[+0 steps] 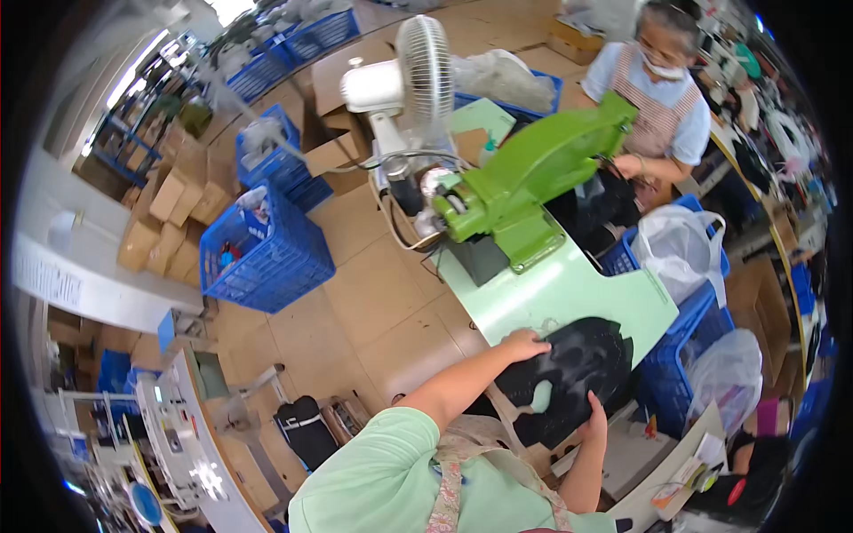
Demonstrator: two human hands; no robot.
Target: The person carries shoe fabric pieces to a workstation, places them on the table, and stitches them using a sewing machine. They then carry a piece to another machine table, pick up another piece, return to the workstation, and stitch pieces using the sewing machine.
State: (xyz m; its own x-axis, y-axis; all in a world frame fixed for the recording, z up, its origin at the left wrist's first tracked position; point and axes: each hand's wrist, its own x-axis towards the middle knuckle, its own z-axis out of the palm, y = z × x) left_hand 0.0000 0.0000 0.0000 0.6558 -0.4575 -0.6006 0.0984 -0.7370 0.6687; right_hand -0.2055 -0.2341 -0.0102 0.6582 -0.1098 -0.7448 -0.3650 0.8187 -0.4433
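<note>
Mint-green fabric sleeve (378, 457) nearest; left hand (522, 346) and right hand (593, 422) both gripping black, irregular, flexible sheet (576, 360), partly over pale-green flat desk (551, 295). Handling underway, sheet not released; finished versus remaining work unclear.

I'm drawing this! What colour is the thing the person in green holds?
The held piece is black; the head view shows it best.
</note>
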